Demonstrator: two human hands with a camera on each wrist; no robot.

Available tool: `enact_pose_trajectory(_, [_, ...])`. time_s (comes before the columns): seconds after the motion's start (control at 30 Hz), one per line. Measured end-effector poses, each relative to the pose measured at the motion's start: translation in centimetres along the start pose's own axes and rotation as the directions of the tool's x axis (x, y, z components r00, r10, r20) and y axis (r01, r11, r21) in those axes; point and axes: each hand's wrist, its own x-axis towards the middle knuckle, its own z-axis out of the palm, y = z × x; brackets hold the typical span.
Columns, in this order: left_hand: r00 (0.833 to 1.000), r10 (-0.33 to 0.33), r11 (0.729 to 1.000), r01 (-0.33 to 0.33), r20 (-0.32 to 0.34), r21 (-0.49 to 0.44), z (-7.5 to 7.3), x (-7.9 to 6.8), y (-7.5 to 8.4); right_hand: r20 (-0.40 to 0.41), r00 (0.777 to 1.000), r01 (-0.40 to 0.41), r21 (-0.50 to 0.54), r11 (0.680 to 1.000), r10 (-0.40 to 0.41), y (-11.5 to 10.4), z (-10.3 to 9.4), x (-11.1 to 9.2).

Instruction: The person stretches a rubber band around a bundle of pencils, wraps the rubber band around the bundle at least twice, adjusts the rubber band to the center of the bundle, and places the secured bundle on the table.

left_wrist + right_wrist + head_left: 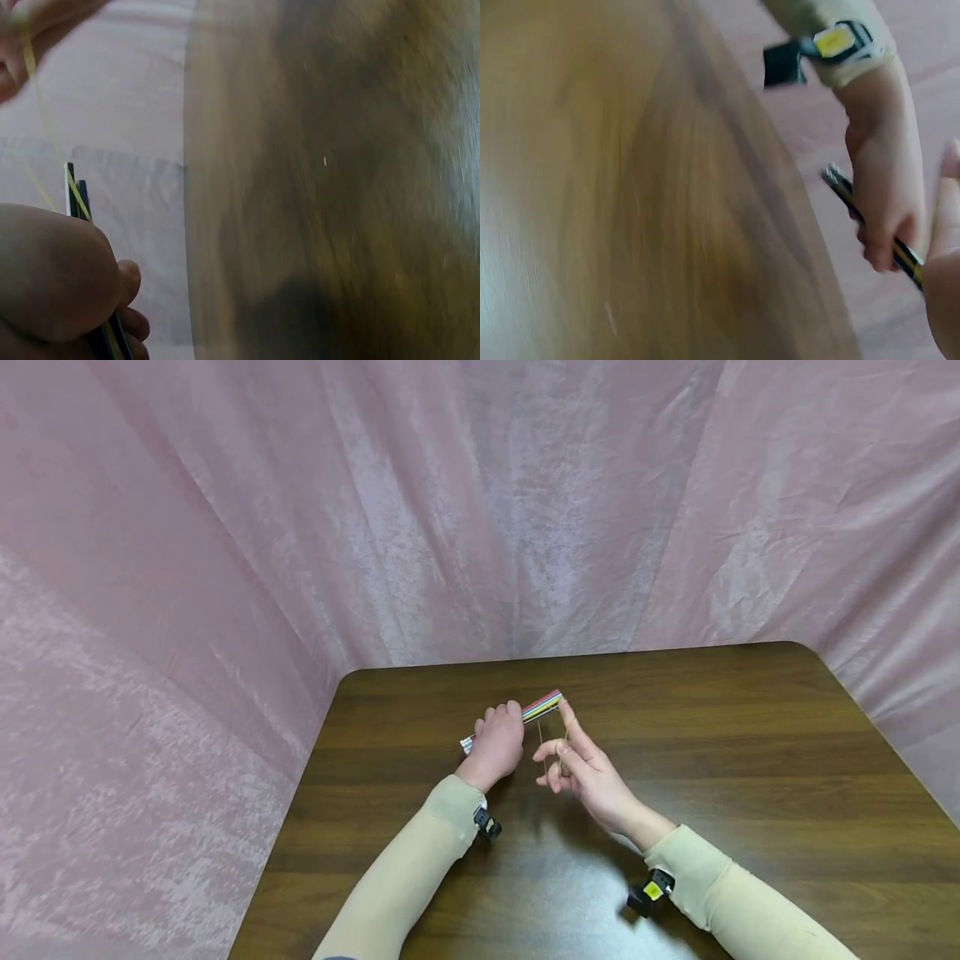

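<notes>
My left hand [498, 743] grips a bundle of slim pencils [542, 706] in several colours, raised over the table and slanting up to the right. Whitish ends stick out on the left of the fist; the coloured length shows on the right. A thin yellowish rubber band [540, 735] runs between the bundle and my right hand [596, 777]. That hand holds the band with curled fingers and thumb, while its index finger stretches to the bundle's right end. In the left wrist view the band [41, 105] looks taut, crossing the dark pencils [79, 199] near their tips.
Beneath both hands lies a brown wooden table [750, 752] with rounded far corners. Pink velvet curtains [480, 527] hang behind it and along the sides. Each sleeve carries a small black wrist camera [651, 892].
</notes>
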Motion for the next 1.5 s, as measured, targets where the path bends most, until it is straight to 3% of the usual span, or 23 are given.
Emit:
enact_pose_trajectory(0.1, [0.999, -0.006, 1.0, 0.006, -0.037, -0.008, 0.1, -0.1, 0.2, -0.155, 0.983, -0.061, 0.254, 0.965, 0.103, 0.1, 0.6, 0.2])
enact_pose_trajectory(0.2, [0.995, -0.015, 1.0, 0.016, -0.102, 0.003, 0.4, -0.2, 0.4, -0.251, 0.942, -0.09, 0.45, 0.888, 0.223, 0.1, 1.0, 0.6])
enact_pose_trajectory(0.3, [0.985, 0.002, 1.0, -0.003, -0.17, -0.004, 0.7, -0.4, 0.4, -0.278, 0.904, -0.091, 0.619, 0.781, 0.325, -0.2, 0.6, 1.1])
enact_pose_trajectory(0.37, [0.977, 0.053, 0.999, -0.055, -0.209, -0.003, 0.8, -0.6, 0.4, -0.282, 0.891, -0.067, 0.694, 0.717, 0.357, -0.5, 0.1, 1.3])
enact_pose_trajectory(0.47, [0.958, 0.165, 0.986, -0.163, -0.236, 0.026, 0.7, -0.8, 0.2, -0.281, 0.893, -0.039, 0.73, 0.683, 0.352, -1.1, -1.0, 1.5])
enact_pose_trajectory(0.53, [0.944, 0.232, 0.973, -0.221, -0.233, 0.071, 0.6, -0.9, 0.1, -0.292, 0.895, -0.043, 0.696, 0.716, 0.337, -1.5, -1.6, 1.5])
enact_pose_trajectory(0.67, [0.921, 0.331, 0.94, -0.304, -0.205, 0.155, 0.3, -1.1, 0.0, -0.306, 0.889, -0.138, 0.532, 0.835, 0.341, -2.1, -2.2, 1.3])
enact_pose_trajectory(0.77, [0.9, 0.396, 0.908, -0.354, -0.183, 0.225, 0.4, -1.2, 0.1, -0.35, 0.876, -0.221, 0.323, 0.92, 0.333, -2.1, -2.4, 1.1])
enact_pose_trajectory(0.87, [0.876, 0.453, 0.866, -0.388, -0.167, 0.315, 0.4, -1.3, 0.3, -0.407, 0.87, -0.276, 0.067, 0.959, 0.279, -1.5, -2.5, 1.0])
enact_pose_trajectory(1.0, [0.874, 0.466, 0.847, -0.395, -0.139, 0.354, 0.3, -1.3, 0.7, -0.446, 0.866, -0.321, -0.148, 0.935, 0.227, -0.8, -2.5, 1.1])
enact_pose_trajectory(1.2, [0.911, 0.398, 0.901, -0.365, -0.109, 0.233, 0.5, -1.4, 1.0, -0.456, 0.859, -0.337, -0.158, 0.928, 0.235, -0.4, -3.2, 1.3])
enact_pose_trajectory(1.33, [0.932, 0.346, 0.922, -0.315, -0.111, 0.227, 0.6, -1.4, 0.8, -0.434, 0.87, -0.342, -0.186, 0.921, 0.236, -0.2, -3.4, 1.0])
enact_pose_trajectory(1.43, [0.947, 0.3, 0.937, -0.27, -0.116, 0.223, 0.7, -1.1, 0.6, -0.412, 0.887, -0.351, -0.314, 0.882, 0.206, 0.1, -3.3, 0.8])
enact_pose_trajectory(1.5, [0.957, 0.266, 0.95, -0.24, -0.116, 0.202, 0.8, -1.0, 0.5, -0.39, 0.909, -0.334, -0.465, 0.82, 0.149, 0.3, -3.2, 0.7])
